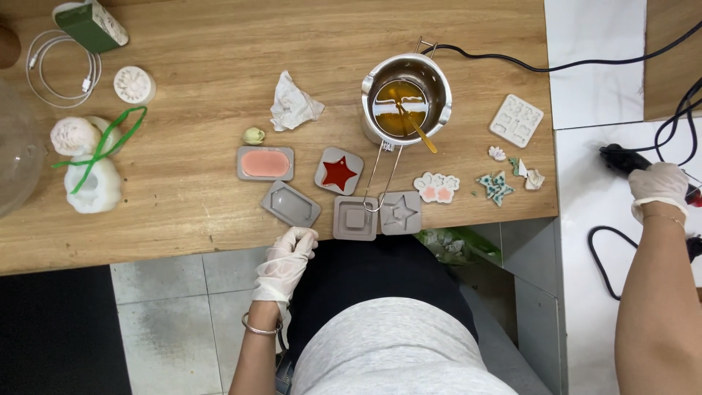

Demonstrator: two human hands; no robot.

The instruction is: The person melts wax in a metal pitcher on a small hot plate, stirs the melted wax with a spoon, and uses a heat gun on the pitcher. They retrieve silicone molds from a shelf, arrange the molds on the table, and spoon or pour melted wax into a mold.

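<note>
The gloved left hand is resting curled, holding nothing, at the table's lower edge beside an empty grey mould; the right hand is gripping a black tool at far right.

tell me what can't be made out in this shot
Head view only:
- Black tool under the right hand: the glove covers most of it, so its kind is unclear.
- Glass vessel: cut off by the left edge.
- Pot contents: amber liquid hides the stick's lower end.
- Left hand: fingertip contact with the grey mould is uncertain.
</note>
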